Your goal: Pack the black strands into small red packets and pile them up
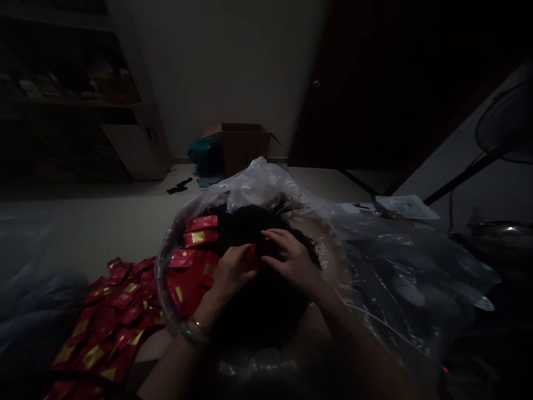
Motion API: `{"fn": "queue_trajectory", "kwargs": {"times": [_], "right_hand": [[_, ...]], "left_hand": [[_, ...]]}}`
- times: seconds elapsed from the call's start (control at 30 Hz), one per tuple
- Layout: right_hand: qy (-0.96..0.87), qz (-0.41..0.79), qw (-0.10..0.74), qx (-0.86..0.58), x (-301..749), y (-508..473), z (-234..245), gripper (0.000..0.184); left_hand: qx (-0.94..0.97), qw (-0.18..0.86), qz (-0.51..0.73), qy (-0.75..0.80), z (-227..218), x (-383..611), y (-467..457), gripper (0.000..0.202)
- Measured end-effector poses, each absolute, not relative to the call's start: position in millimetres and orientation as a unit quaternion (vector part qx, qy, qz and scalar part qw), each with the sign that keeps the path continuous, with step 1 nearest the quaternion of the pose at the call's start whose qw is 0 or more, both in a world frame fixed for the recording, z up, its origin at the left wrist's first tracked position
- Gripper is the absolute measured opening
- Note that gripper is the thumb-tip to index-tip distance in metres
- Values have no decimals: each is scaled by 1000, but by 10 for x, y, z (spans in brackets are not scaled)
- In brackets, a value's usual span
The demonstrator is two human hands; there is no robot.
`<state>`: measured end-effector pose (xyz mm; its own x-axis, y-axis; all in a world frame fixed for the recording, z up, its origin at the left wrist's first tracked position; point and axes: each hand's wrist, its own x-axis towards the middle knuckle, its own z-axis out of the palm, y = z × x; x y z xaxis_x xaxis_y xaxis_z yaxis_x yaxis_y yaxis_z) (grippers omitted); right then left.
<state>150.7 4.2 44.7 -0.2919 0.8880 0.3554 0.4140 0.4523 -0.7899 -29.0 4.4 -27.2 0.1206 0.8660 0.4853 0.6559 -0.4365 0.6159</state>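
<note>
A heap of dark, loose, leaf-like material fills a round container lined with clear plastic in front of me. My left hand, with bracelets at its wrist, is closed around a small red packet above the heap. Just right of the packet is my right hand, its thumb and fingers apart and pointing at the packet. Dark material lies behind and between those fingers, and no held thing stands out there. Red packets with gold labels lie inside the container's left side.
Many red packets are piled left of the container. Clear plastic sheeting spreads to the right. Behind stand an open cardboard box, a teal bag, shelves and a dark door. The room is dim.
</note>
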Motion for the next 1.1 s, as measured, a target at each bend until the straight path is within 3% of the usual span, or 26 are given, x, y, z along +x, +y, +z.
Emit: {"fn": "queue_trajectory", "kwargs": {"times": [0.27, 0.4, 0.47, 0.53, 0.63, 0.7, 0.77, 1.1], "right_hand": [[-715, 442, 438, -319, 1488, 2, 486, 41], [-650, 462, 475, -373, 1584, 125, 427, 34], [-688, 410, 393, -453, 1641, 184, 332, 30], [-758, 331, 206, -524, 1654, 191, 201, 40], [-768, 243, -46, -591, 1545, 88, -8, 103], [-765, 213, -100, -599, 1416, -14, -109, 120], [-779, 189, -89, -591, 1296, -98, -160, 115], [-818, 189, 28, -543, 1216, -46, -110, 46]], "left_hand": [[719, 149, 428, 527, -282, -284, 55, 52], [699, 163, 428, 549, -280, -306, 66, 53], [684, 177, 430, 562, -279, -329, 79, 55], [667, 193, 439, 571, -272, -353, 92, 57], [650, 198, 458, 574, -252, -377, 100, 57], [648, 187, 467, 572, -238, -382, 99, 54], [647, 181, 469, 573, -232, -382, 97, 53], [650, 162, 469, 576, -287, -394, 121, 55]]}}
